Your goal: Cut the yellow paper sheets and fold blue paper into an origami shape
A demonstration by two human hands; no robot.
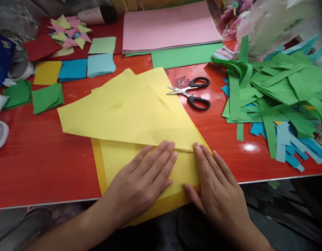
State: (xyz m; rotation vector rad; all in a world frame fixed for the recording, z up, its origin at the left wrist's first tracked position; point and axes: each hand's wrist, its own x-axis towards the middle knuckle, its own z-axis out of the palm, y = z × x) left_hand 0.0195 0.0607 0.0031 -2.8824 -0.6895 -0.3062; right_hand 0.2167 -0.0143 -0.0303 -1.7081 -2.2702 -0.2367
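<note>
A folded sheet of light yellow paper [129, 118] lies across more yellow sheets on the red table. Its lower edge is a crease that runs toward the right. My left hand [143, 181] is open, fingers stretched out, with the fingertips at that folded edge. Further right, my right hand [218, 188] lies flat and open, its fingertips on the right end of the fold. Darker yellow paper [166, 205] shows beneath and hangs past the table's front edge. Black-handled scissors [188, 92] rest beside the sheets, blades slightly apart.
Green paper strips [278, 83] and blue offcuts [294, 146] pile up at the right. Small paper squares [73, 69] sit in stacks at the left, near a folded-paper star ornament [70, 31]. A pink paper stack [171, 28] lies at the back. A white brush [0, 129] is far left.
</note>
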